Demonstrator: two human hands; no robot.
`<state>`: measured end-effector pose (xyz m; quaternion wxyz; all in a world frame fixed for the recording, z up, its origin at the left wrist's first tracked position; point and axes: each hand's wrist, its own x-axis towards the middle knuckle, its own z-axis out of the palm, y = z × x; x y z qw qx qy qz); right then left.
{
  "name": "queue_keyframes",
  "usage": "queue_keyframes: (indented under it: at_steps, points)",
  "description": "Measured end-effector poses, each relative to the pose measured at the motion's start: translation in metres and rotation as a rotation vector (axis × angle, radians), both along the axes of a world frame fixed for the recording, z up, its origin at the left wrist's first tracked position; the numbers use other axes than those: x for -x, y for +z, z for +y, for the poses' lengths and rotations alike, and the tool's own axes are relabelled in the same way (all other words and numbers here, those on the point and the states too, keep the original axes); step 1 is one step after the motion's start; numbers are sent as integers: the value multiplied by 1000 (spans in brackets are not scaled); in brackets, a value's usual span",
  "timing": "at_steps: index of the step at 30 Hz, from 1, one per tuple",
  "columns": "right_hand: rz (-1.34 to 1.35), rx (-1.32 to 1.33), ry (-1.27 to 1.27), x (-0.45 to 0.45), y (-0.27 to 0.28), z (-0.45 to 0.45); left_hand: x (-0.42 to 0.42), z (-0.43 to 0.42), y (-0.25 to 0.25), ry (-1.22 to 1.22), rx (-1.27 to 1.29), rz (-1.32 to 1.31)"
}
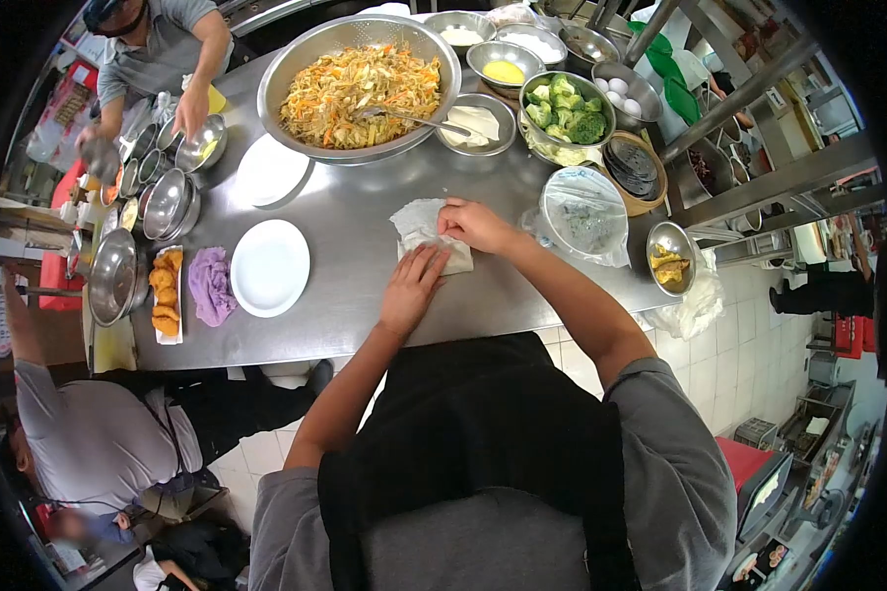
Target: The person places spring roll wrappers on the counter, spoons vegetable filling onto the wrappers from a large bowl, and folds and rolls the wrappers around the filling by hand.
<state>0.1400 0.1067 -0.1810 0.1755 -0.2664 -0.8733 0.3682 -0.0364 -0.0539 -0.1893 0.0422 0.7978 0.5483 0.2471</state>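
Note:
A stack of thin pale spring roll wrappers [459, 262] lies on the steel table in front of me. Its top sheet [416, 217] is partly lifted and folded toward the far left. My left hand [414, 288] rests with fingers stretched out flat on the near left part of the stack. At the far right edge, my right hand [475, 226] is closed in a pinch on the wrapper; the fingertips are partly hidden. Beyond them stands a large steel colander [274, 98] of shredded cabbage and carrot, with a metal spoon [429, 120] in it.
White plates [270, 268] and a purple cloth [210, 286] lie left, beside a tray of fried pieces [167, 295]. Bowls of broccoli [567, 106], eggs [623, 97] and a plastic-covered bowl [583, 212] stand right. A co-worker [158, 59] handles bowls at the far left.

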Motion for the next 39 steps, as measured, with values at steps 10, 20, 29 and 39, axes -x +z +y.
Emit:
queue_keyframes:
  at_steps: [10,20,29,39]
  points:
    - [44,-190,-224,-35,29,-65,-1,8,-4,19,73,-50]
    - [-29,-190,-294,-31,0,-103,1,8,6,65,168,16]
    - [-35,-144,-323,-25,-4,-99,5,13,12,61,286,-169]
    - [-89,-181,-296,-24,-6,-100,11,20,0,66,366,-216]
